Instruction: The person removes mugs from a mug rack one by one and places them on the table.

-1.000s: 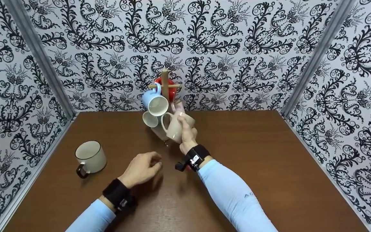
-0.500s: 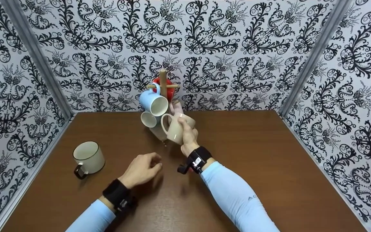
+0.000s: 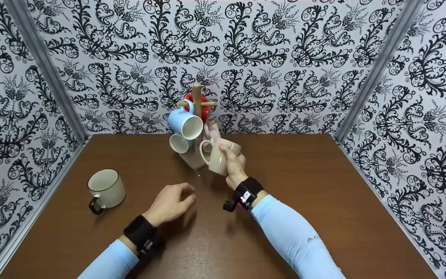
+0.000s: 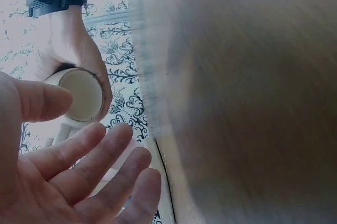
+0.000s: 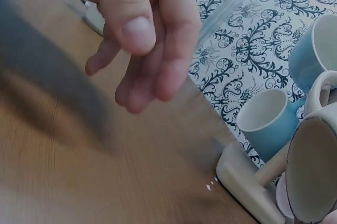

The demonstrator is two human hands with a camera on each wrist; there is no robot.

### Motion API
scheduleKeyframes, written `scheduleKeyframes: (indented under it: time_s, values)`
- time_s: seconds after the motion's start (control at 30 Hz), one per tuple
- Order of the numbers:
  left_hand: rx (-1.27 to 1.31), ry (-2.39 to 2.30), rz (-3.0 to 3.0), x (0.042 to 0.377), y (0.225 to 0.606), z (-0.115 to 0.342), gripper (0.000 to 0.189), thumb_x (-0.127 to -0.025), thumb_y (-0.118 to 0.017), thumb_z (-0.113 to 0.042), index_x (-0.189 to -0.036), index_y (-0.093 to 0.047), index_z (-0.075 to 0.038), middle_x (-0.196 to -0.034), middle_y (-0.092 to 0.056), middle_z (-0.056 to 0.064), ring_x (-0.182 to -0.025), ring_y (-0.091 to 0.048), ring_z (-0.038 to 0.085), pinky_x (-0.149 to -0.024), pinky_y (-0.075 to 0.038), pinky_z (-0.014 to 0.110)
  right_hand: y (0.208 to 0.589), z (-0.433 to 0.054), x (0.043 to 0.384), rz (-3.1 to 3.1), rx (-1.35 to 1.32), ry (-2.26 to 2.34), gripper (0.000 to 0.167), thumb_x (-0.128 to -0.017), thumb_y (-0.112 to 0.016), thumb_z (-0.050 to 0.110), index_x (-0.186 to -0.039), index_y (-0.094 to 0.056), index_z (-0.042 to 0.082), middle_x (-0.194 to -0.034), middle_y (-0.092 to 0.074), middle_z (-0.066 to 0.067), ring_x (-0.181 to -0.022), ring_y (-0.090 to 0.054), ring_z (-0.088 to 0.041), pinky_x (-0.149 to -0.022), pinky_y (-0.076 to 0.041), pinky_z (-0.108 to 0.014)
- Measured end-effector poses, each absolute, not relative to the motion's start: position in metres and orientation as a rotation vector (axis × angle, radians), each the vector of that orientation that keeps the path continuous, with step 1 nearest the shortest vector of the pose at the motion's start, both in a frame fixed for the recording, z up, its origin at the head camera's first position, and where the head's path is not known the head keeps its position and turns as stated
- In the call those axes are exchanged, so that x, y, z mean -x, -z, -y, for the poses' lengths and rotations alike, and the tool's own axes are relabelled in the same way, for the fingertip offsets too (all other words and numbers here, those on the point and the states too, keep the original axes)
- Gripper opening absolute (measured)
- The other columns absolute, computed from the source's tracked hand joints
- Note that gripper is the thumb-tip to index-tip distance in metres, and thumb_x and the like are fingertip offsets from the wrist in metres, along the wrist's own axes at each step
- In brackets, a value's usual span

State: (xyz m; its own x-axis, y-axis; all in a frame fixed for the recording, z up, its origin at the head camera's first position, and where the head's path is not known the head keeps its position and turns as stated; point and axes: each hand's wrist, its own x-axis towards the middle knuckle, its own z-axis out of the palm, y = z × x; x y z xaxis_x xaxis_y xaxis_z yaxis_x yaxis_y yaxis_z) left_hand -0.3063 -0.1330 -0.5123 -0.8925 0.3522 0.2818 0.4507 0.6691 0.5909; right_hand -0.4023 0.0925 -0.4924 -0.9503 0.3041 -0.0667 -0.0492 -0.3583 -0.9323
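My right hand [image 3: 235, 162] grips a cream mug [image 3: 216, 162] round its body, tilted, with the handle pointing left toward the mug tree [image 3: 196, 93]. In the right wrist view, the rim and inside of this cream mug [image 5: 311, 171] show close to the tree's base [image 5: 245, 184]. My left hand [image 3: 170, 203] hovers low over the table with fingers loosely bent and nothing in them. The left wrist view shows the left hand's fingers [image 4: 87, 182] spread loosely, with the right hand [image 4: 79, 50] and mug beyond.
On the tree hang a light blue mug [image 3: 178, 122], a lower blue mug [image 3: 179, 143], a red mug [image 3: 205, 112] and a pale pink mug [image 3: 213, 131]. A cream mug with a dark handle [image 3: 108, 192] stands on the table's left [image 3: 72, 232]. Patterned walls [image 3: 246, 50] enclose the table.
My right hand has drawn the cream mug slightly to the right and toward me, off from the mug tree. My left hand has stayed in place.
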Motion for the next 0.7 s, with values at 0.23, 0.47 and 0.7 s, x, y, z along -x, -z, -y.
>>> scheduleKeyframes:
  time_s: [0.23,0.47,0.7]
  values:
    - [0.641,1.061,2.721,0.307,0.513,0.131,0.021,-0.102,-0.073,-0.022,-0.116,-0.082,-0.011,-0.101,-0.083,-0.003,-0.09,-0.074,0.012,-0.083,-0.06,0.037,0.489,-0.097,0.398,1.629,0.23,-2.405,0.055,-0.084,-0.083,0.03,-0.129,-0.066,0.002,-0.097,-0.079,-0.005,-0.083,-0.077,-0.018,-0.076,-0.065,-0.033]
    - [0.65,1.087,2.716,0.308,0.514,0.13,0.021,-0.104,-0.072,-0.022,-0.118,-0.083,-0.011,-0.103,-0.083,-0.003,-0.089,-0.072,0.012,-0.084,-0.058,0.035,0.488,-0.096,0.389,1.637,0.154,-2.42,0.054,-0.083,-0.082,0.027,-0.129,-0.068,0.003,-0.101,-0.079,-0.004,-0.089,-0.077,-0.018,-0.082,-0.065,-0.033]
    - [0.626,1.115,2.711,0.309,0.514,0.129,0.02,-0.103,-0.073,-0.023,-0.116,-0.083,-0.012,-0.103,-0.084,-0.003,-0.088,-0.072,0.011,-0.085,-0.059,0.037,0.488,-0.097,0.381,1.665,0.094,-2.423,0.062,-0.082,-0.082,0.026,-0.136,-0.065,0.001,-0.11,-0.079,-0.008,-0.094,-0.077,-0.02,-0.086,-0.065,-0.035]
